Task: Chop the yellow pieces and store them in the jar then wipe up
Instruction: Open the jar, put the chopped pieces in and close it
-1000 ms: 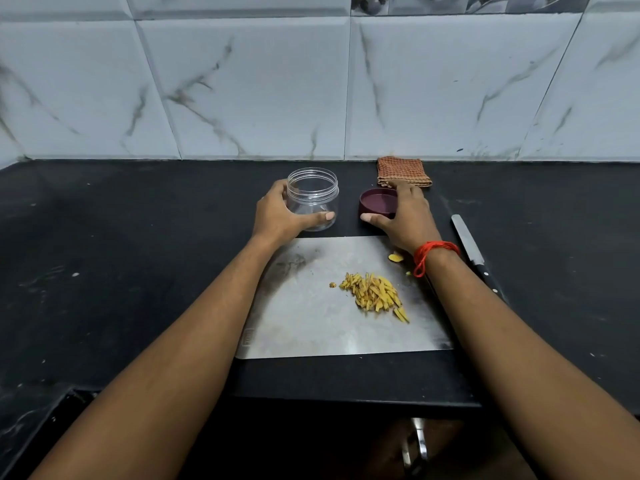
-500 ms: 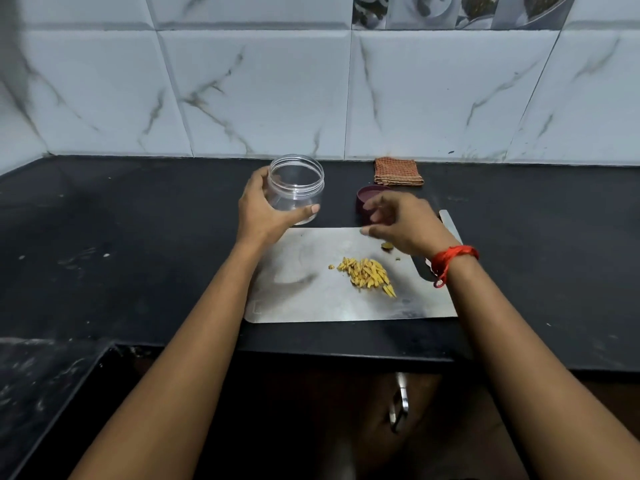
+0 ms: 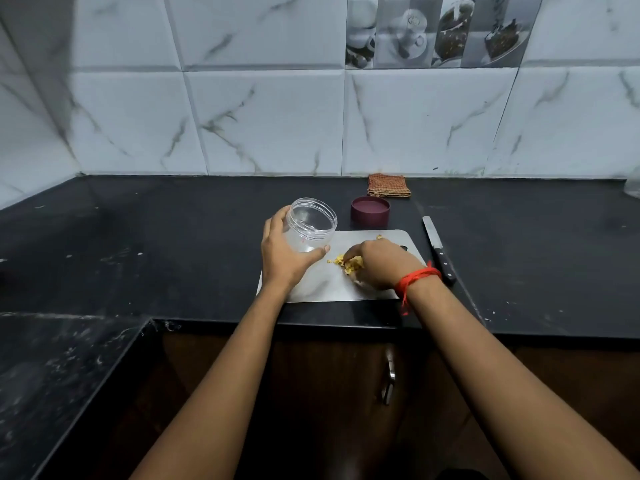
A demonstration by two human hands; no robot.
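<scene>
My left hand grips an empty clear plastic jar, tilted with its mouth toward the camera, over the far left corner of a steel cutting board. Chopped yellow pieces lie in a small pile on the board. My right hand covers most of that pile, its fingers curled around the pieces. The jar's maroon lid sits upside down on the counter just beyond the board. A black-handled knife lies to the right of the board.
A folded brown checked cloth lies by the tiled wall behind the lid. The black counter turns a corner at the left, with a lower ledge at the near left. Its front edge runs just below the board.
My right hand left the lid and came down onto the yellow pile, closing its fingers on it. My left hand lifted and tilted the jar over the board's corner. The camera pulled back and tipped up.
</scene>
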